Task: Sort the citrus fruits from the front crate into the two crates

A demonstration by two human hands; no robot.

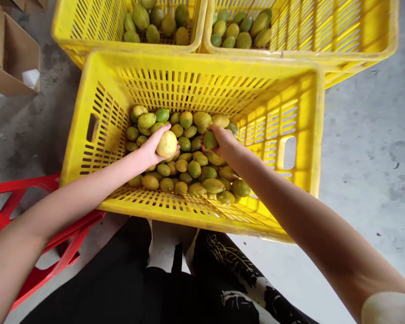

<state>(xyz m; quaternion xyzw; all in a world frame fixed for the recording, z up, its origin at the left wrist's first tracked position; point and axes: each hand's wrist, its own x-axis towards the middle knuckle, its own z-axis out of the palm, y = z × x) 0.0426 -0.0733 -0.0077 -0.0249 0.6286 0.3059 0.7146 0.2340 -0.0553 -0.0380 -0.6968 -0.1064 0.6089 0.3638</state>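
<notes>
A big yellow slotted crate [87, 112] stands right in front of me, its floor covered with several green and yellow fruits [192, 171]. Inside it my left hand [151, 146] grips a pale yellow fruit [166, 144], lifted a little above the pile. My right hand [222, 139] reaches in from the right and closes on a green fruit [209, 140] near the top of the pile. Both forearms stretch over the crate's near rim.
Two more yellow crates [67, 27] [357, 40] holding green fruits stand side by side behind the near one. A red plastic frame [6, 198] lies at my left. A cardboard box [13, 58] sits at the top left. Grey concrete floor [367, 157] extends to the right.
</notes>
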